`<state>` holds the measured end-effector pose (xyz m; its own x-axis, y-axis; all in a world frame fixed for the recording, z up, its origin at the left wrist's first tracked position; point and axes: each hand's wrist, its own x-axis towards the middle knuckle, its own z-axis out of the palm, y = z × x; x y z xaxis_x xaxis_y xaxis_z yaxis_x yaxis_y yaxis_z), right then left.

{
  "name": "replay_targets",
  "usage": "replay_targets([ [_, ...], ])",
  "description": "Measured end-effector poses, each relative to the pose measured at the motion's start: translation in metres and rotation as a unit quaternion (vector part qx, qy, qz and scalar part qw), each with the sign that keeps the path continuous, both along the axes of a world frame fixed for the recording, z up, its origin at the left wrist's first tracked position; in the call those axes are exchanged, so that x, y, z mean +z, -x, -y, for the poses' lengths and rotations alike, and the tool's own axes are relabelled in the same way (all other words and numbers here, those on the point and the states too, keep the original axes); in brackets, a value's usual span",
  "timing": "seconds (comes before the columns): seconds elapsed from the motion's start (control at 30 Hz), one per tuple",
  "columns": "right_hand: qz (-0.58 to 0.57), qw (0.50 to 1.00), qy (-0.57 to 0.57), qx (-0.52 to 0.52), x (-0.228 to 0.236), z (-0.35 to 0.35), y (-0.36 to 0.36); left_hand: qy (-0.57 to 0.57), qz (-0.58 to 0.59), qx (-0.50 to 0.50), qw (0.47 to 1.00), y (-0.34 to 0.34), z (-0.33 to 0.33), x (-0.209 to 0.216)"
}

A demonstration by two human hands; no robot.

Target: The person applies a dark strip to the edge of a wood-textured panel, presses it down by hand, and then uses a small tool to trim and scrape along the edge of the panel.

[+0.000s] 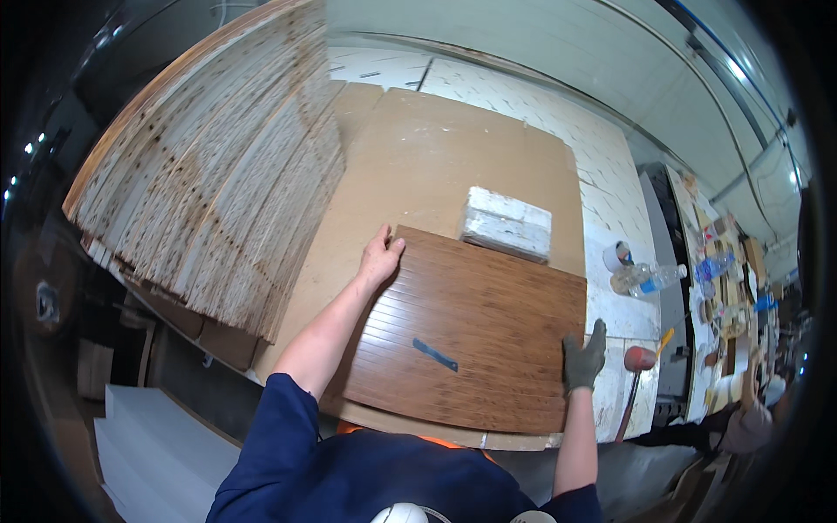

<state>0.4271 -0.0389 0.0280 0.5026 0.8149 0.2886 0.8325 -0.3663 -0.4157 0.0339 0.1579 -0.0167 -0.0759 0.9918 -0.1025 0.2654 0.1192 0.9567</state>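
A brown wooden panel (pixel 488 314) with grooved lines lies before me on the cardboard-covered table. My left hand (pixel 381 256), bare, rests along its far left corner with the fingers stretched out and the thumb at the edge. At the panel's right edge is my right hand (pixel 584 359) in a dark glove, its thumb beside the wood and its fingers pointing away from me, apart from the thumb. Across the panel's surface lies a short, flat dark strip (pixel 434 355). A whitish, worn rectangular block (pixel 506 224) sits just beyond the panel's far edge.
A tall stack of boards (pixel 218 174) rises at the left. Cardboard (pixel 436 139) covers the tabletop. To the right are plastic bottles (pixel 649 279), a tape roll (pixel 617 255) and a reddish-headed mallet (pixel 640 359). Farther right, a cluttered bench (pixel 724 322) stands near another person (pixel 750 427).
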Motion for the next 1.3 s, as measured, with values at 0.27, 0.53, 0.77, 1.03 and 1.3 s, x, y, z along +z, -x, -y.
replay_targets([
  [0.27, -0.450, 0.887, 0.015, 0.100, -0.032, -0.037, -0.075, 0.009, 0.086, -0.019, 0.996, -0.015, -0.011, -0.012],
  [0.53, -0.377, 0.920, 0.042, 0.099, -0.011, -0.052, -0.055, 0.024, 0.161, -0.065, 0.984, 0.011, -0.011, -0.019],
  [0.77, -0.390, 0.912, 0.045, 0.118, -0.025, -0.056, -0.075, 0.033, 0.164, -0.081, 0.983, -0.003, -0.011, -0.006],
  [1.03, -0.409, 0.896, 0.092, 0.147, -0.015, -0.076, -0.067, 0.032, 0.149, -0.038, 0.988, 0.023, -0.015, -0.033],
  [1.3, -0.477, 0.868, 0.054, 0.130, -0.016, -0.069, -0.075, 0.018, 0.166, -0.035, 0.985, -0.002, -0.011, -0.017],
])
